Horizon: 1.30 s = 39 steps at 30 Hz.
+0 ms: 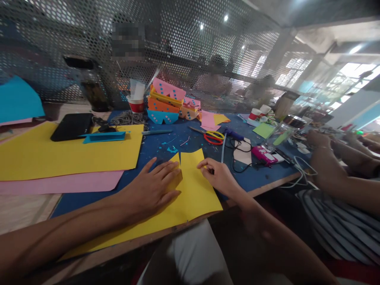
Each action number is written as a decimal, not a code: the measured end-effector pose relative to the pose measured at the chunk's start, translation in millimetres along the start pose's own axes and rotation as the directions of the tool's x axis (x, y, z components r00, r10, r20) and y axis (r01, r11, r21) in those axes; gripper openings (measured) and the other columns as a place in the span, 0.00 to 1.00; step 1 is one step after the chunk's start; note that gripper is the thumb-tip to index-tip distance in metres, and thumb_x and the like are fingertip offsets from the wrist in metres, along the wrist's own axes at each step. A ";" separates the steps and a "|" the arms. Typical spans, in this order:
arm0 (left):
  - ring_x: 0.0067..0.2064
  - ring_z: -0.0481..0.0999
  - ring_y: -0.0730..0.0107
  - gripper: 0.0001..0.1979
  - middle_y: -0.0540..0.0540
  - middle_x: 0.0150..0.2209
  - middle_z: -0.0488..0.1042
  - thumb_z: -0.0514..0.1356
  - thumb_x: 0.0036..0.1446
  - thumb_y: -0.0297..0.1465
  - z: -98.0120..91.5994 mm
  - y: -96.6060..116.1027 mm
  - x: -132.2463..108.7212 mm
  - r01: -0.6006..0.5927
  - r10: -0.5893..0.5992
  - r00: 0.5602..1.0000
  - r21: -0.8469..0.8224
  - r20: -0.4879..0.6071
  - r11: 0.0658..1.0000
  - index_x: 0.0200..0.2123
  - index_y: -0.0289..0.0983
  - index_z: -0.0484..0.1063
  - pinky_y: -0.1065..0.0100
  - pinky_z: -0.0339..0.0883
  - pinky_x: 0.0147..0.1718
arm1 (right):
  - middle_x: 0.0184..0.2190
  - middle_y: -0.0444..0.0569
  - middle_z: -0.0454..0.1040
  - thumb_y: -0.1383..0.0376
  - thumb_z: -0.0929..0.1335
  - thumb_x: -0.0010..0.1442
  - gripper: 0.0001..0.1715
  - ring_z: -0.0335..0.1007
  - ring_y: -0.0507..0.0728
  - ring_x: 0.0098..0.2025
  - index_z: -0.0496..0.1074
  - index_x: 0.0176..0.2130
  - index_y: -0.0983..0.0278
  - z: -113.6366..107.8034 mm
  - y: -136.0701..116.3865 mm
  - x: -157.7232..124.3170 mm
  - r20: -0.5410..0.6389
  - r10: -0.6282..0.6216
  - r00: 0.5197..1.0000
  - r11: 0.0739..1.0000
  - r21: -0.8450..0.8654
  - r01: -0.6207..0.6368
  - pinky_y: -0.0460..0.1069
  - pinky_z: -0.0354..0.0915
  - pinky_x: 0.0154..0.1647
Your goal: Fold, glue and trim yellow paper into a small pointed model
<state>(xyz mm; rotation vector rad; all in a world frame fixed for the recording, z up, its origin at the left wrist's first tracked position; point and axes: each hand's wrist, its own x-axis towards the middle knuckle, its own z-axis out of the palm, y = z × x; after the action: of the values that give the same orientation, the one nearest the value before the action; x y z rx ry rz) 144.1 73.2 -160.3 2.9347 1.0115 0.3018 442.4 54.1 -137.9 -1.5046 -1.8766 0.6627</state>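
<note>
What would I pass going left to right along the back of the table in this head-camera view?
Teal paper sheet → black case → red paper cup → stack of coloured paper pieces → scissors with yellow and red handles → pink device.

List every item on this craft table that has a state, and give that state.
yellow sheet, flat on the table, one flap folded over
left hand, open, pressed flat on the flap
right hand, fingers curled, tips on the sheet
scissors, lying down, blades together
red cup, upright
large yellow sheet, flat, unfolded
</note>
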 end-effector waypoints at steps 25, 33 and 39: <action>0.80 0.66 0.44 0.33 0.35 0.79 0.69 0.45 0.83 0.54 4.6 -3.2 -2.0 -0.011 0.011 1.000 -0.020 -0.007 1.000 0.75 0.40 0.69 0.35 0.31 0.82 | 0.27 0.39 0.69 0.56 0.69 0.72 0.14 0.67 0.54 0.30 0.81 0.48 0.61 -3.4 -5.2 -36.0 -0.031 -0.034 0.999 0.999 0.040 0.035 0.50 0.59 0.36; 0.79 0.68 0.49 0.31 0.38 0.79 0.69 0.50 0.83 0.54 5.3 -8.3 -0.3 -0.043 0.041 0.994 -0.011 -0.102 0.999 0.77 0.44 0.67 0.40 0.39 0.83 | 0.28 0.41 0.73 0.60 0.68 0.72 0.13 0.73 0.55 0.32 0.82 0.48 0.59 2.5 2.6 -40.8 -0.071 -0.029 0.997 0.999 0.033 0.032 0.51 0.63 0.39; 0.78 0.70 0.53 0.28 0.41 0.75 0.76 0.49 0.84 0.52 1.8 -12.4 -8.8 -0.125 0.129 0.966 0.034 -0.225 0.992 0.73 0.45 0.72 0.46 0.40 0.83 | 0.27 0.40 0.73 0.61 0.68 0.71 0.12 0.72 0.55 0.31 0.82 0.47 0.60 3.7 4.3 -37.0 -0.085 -0.036 0.996 0.998 0.041 0.039 0.50 0.62 0.38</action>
<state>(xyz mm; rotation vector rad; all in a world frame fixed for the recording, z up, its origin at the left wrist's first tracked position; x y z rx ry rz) 130.1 77.6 -164.7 3.0410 0.8497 0.6483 447.9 18.9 -149.6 -1.4451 -1.8118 0.6084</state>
